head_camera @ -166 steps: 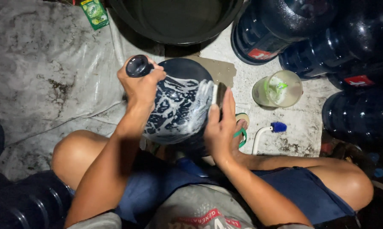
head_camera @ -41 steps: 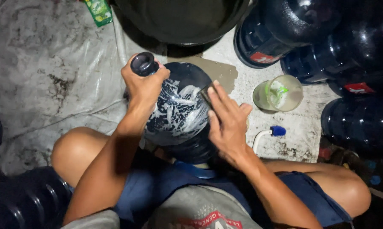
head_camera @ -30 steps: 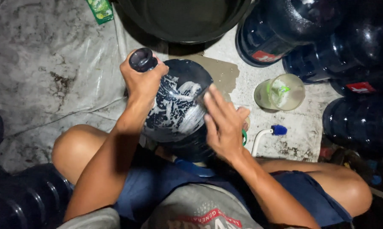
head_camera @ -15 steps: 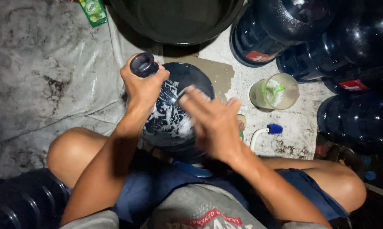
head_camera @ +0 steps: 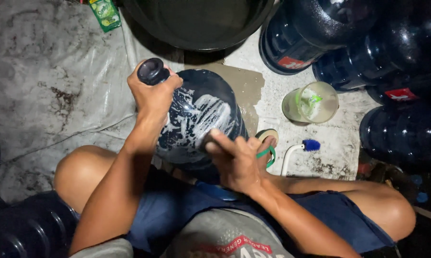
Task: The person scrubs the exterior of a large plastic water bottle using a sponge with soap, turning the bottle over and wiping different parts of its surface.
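Observation:
A large dark blue water jug (head_camera: 201, 107) lies tilted between my knees, its side streaked with white soap foam. My left hand (head_camera: 153, 95) grips its neck just below the open mouth (head_camera: 151, 70). Lower on the jug's soapy side, my right hand (head_camera: 234, 160) presses a dark scrub pad (head_camera: 209, 140) against it, fingers closed around the pad. The pad is mostly hidden by my fingers.
A big black basin (head_camera: 196, 28) stands at the top. Several blue jugs (head_camera: 320, 33) crowd the right side, more lie at the lower left (head_camera: 29, 229). Nearby are a clear tub (head_camera: 310, 102), a white brush with blue bristles (head_camera: 299, 147), a green sachet (head_camera: 105, 12) and grey tarp (head_camera: 43, 86).
My right hand has swept from the jug's right side down and left across the foam, rubbing it. My left hand has kept its grip on the neck.

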